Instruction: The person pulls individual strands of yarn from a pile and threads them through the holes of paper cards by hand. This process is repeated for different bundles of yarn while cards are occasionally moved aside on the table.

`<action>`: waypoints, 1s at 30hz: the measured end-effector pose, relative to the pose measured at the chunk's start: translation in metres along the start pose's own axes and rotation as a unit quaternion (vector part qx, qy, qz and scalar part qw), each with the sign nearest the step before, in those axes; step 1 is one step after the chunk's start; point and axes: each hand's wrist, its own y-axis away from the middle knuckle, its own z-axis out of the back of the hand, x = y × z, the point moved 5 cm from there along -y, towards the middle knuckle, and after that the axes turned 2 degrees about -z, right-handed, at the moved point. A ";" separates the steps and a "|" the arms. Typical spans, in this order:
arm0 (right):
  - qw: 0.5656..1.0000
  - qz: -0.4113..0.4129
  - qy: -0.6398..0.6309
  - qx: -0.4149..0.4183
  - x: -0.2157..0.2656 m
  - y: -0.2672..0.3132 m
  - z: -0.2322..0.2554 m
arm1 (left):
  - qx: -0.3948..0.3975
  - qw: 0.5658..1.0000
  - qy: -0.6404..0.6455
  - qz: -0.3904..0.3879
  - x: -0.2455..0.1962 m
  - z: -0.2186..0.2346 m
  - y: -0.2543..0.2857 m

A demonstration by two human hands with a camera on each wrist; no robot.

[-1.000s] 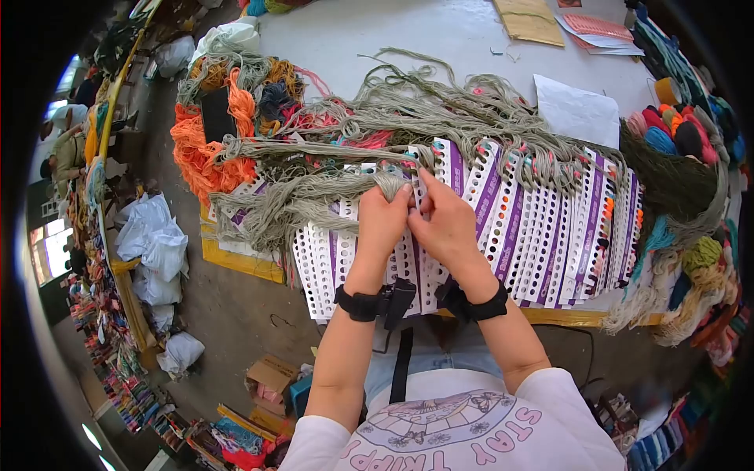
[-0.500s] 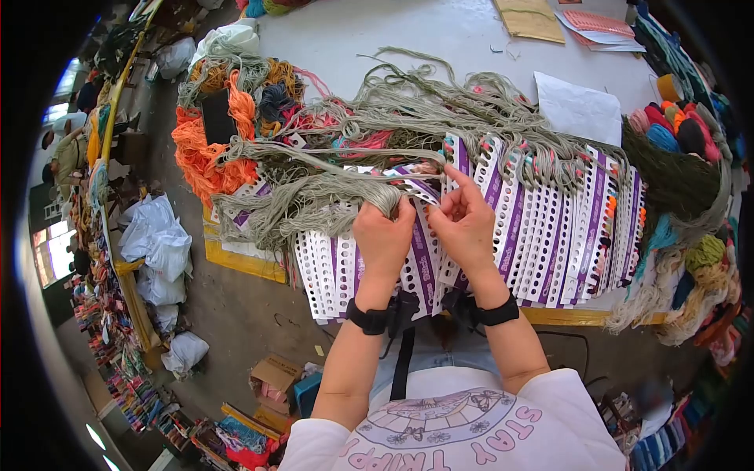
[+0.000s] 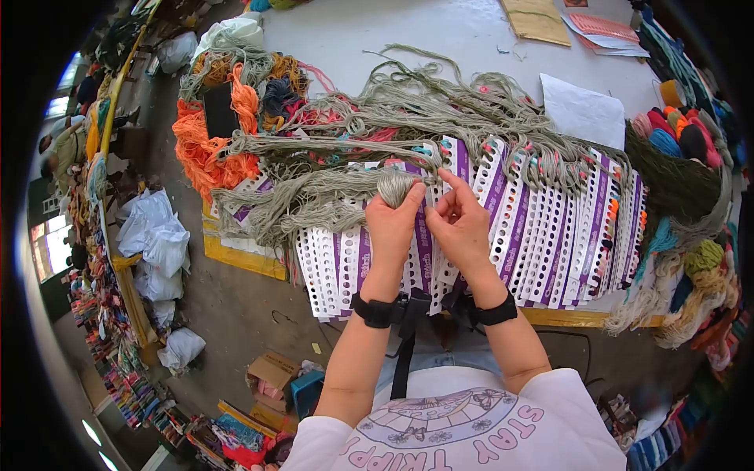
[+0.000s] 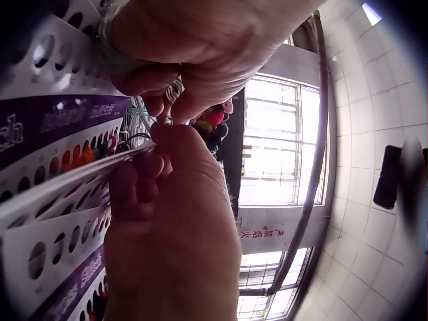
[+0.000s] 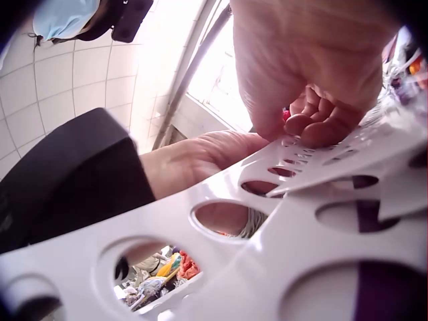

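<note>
A smooth grey-green thread bundle (image 3: 395,188) bulges above my left hand (image 3: 393,228), which grips it between thumb and fingers. Close beside it, my right hand (image 3: 459,228) has its index finger reaching up and its other fingers curled. Seen from the right wrist, those curled fingertips (image 5: 321,130) pinch the edge of a white punched thread card (image 5: 227,184). The left wrist view has both thumbs nearly meeting over grey strands (image 4: 137,117) at the cards. Loose grey-green threads (image 3: 306,196) trail left from the gripped bundle.
A row of overlapping white and purple cards (image 3: 542,235) fans out to the right. Orange skeins (image 3: 208,165) and a black rectangular object (image 3: 221,110) lie at left. White paper (image 3: 581,110) rests behind the cards; dark green yarn (image 3: 675,184) lies right.
The hands drew apart slightly, with the right shifting right. A card's purple end tilted up between them, then lay lower. The left hand's thread bundle now shows as a rounded, gathered loop.
</note>
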 end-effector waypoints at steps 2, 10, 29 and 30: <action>1.000 0.001 -0.002 0.005 0.000 0.001 0.000 | 0.006 0.999 -0.003 -0.043 0.004 -0.007 -0.007; 0.993 -0.030 -0.092 -0.060 -0.003 -0.001 0.010 | 0.042 0.997 0.017 0.065 0.022 -0.012 -0.010; 0.998 0.012 0.010 -0.069 -0.006 0.000 0.009 | 0.050 0.993 0.017 0.101 0.005 0.018 0.012; 0.998 0.000 -0.012 -0.062 -0.010 0.000 0.006 | 0.055 0.992 0.029 0.110 0.004 0.016 0.011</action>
